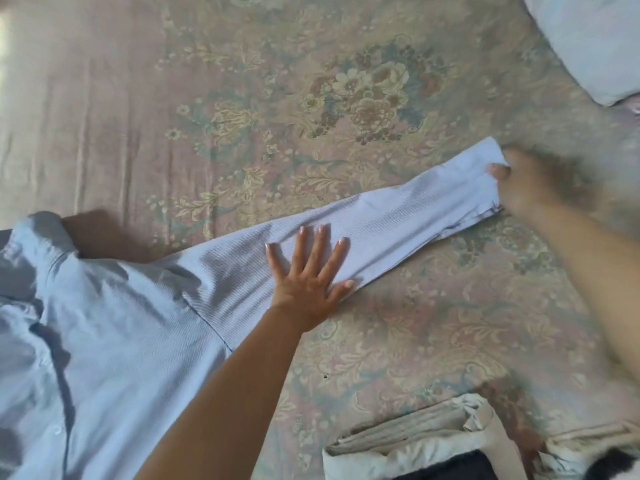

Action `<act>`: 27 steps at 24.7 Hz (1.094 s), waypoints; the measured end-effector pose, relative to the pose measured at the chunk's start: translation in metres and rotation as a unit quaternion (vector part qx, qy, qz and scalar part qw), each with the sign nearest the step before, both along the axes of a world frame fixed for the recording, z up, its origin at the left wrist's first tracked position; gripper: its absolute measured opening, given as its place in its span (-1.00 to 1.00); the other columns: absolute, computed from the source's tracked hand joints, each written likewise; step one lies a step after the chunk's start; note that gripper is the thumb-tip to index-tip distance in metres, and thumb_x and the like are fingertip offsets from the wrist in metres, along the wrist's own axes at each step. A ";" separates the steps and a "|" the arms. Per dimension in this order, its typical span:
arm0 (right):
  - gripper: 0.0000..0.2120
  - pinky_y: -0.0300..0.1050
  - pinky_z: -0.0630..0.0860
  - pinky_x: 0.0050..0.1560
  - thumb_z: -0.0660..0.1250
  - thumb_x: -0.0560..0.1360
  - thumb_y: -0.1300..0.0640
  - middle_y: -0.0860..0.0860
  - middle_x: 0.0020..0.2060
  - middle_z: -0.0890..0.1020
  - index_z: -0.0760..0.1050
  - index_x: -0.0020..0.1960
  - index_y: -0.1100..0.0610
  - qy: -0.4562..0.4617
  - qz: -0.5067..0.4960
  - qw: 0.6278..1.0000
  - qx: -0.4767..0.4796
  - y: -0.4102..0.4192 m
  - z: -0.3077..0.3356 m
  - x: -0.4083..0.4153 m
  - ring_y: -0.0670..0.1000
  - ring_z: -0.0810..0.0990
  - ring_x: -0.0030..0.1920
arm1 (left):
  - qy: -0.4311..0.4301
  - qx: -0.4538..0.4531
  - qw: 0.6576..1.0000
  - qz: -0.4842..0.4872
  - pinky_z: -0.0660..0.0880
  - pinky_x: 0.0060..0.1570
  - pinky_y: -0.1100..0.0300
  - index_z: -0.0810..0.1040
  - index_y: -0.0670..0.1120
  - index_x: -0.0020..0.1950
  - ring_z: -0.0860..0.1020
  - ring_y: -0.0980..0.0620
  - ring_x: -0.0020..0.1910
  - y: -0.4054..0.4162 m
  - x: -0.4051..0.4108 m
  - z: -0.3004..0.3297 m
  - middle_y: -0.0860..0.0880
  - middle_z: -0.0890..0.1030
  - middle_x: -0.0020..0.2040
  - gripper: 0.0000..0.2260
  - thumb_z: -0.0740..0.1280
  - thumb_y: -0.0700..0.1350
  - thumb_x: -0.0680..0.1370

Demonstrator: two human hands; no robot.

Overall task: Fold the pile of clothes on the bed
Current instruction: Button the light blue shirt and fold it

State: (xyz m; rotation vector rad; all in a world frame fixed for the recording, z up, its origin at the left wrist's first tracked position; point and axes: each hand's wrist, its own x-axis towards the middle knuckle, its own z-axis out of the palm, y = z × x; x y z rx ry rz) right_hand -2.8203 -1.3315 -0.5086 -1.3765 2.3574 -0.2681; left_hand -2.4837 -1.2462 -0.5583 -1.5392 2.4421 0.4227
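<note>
Light blue shirt spread on the floral bedspread, its body at the near left, collar toward the left edge, and 1 sleeve drawn out straight toward the far right. The sleeve's long axis runs diagonally from the shoulder seam at near left up to the cuff at far right; this axis is the relation on which the coming fold turns. The left hand lies flat on the middle of the sleeve, fingers straight and spread, palm pressing the cloth to the bed, forearm entering from the near edge. The right hand, blurred by motion, sits at the cuff end with its thumb over the fabric and fingers curled, clamped on the cuff; its forearm enters from the near right. The right hand is therefore the one at the free end, the left hand the one nearer the shoulder, acting as an anchor. Judged from this layout, the next move is to carry the cuff back along the sleeve axis toward the shirt body, hinging near the pinned part. At the near right edge lies a heap of pale clothes; a white pillow occupies the far right corner
</note>
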 end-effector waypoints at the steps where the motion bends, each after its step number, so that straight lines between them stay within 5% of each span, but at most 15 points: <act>1: -0.77 0.07 0.34 0.17 0.14 0.63 0.11 0.33 0.11 0.52 0.43 0.12 0.26 0.019 0.001 1.000 -0.003 0.002 -0.007 0.001 0.29 0.48 0.15 | -0.009 -0.006 1.000 0.001 -0.27 0.28 -0.47 -0.41 0.19 0.46 -0.37 -0.13 0.47 0.001 0.001 -0.002 0.01 -0.34 0.53 -0.40 -0.46 0.33 0.45; 5: -0.75 -0.06 0.36 -0.13 0.20 0.59 0.08 0.25 -0.08 0.53 0.43 0.05 0.29 -0.092 -0.044 0.988 -0.112 0.001 -0.015 -0.009 0.19 0.50 -0.07 | 0.006 -0.024 1.000 -0.020 -0.21 0.28 -0.49 -0.08 0.11 0.54 -0.05 -0.20 0.53 0.003 0.003 -0.003 -0.03 -0.05 0.56 -0.43 -0.34 0.25 0.57; 9: -0.72 -0.11 0.31 -0.27 0.28 0.55 -0.02 0.05 -0.33 0.43 0.43 -0.18 0.19 -0.143 -0.037 0.987 -0.059 0.027 -0.026 -0.004 0.03 0.40 -0.27 | -0.017 0.011 1.000 -0.016 -0.39 0.24 -0.45 -0.42 0.18 0.47 -0.42 -0.12 0.46 -0.001 0.005 -0.017 0.05 -0.41 0.49 -0.41 -0.51 0.32 0.46; 13: -0.67 -0.13 0.28 -0.26 0.35 0.50 -0.07 0.06 -0.33 0.46 0.49 -0.19 0.21 -0.205 -0.131 0.970 -0.016 0.044 -0.026 0.000 0.01 0.42 -0.22 | -0.031 0.067 0.997 -0.021 -0.44 0.22 -0.42 -0.55 0.21 0.39 -0.58 -0.05 0.36 -0.006 0.005 -0.010 0.10 -0.58 0.39 -0.37 -0.61 0.37 0.34; 17: -0.66 -0.24 0.40 -0.09 0.35 0.52 0.00 0.04 -0.06 0.53 0.51 0.16 0.22 -0.270 -0.214 0.938 -0.046 0.038 -0.023 -0.002 -0.03 0.46 -0.04 | -0.037 0.098 0.994 -0.023 -0.48 0.20 -0.40 -0.57 0.24 0.36 -0.62 -0.02 0.32 -0.009 0.006 -0.008 0.11 -0.60 0.37 -0.37 -0.61 0.39 0.31; 21: -0.83 -0.49 0.36 -0.38 0.42 0.47 0.16 -0.06 -0.27 0.56 0.56 0.03 0.19 -0.278 -0.109 0.954 -0.009 0.040 -0.009 -0.005 -0.15 0.48 -0.27 | -0.047 0.111 0.993 -0.019 -0.51 0.18 -0.38 -0.60 0.26 0.32 -0.64 0.00 0.31 -0.010 0.002 -0.008 0.13 -0.63 0.34 -0.39 -0.59 0.41 0.31; 27: -0.82 -0.11 0.38 -0.22 0.44 0.45 0.13 0.03 -0.26 0.54 0.57 -0.11 0.25 -0.189 0.059 0.971 0.131 0.041 0.008 -0.020 0.00 0.45 -0.23 | -0.069 0.111 0.991 -0.014 -0.55 0.15 -0.34 -0.62 0.27 0.29 -0.64 0.01 0.31 -0.010 0.001 -0.008 0.13 -0.62 0.35 -0.40 -0.60 0.42 0.30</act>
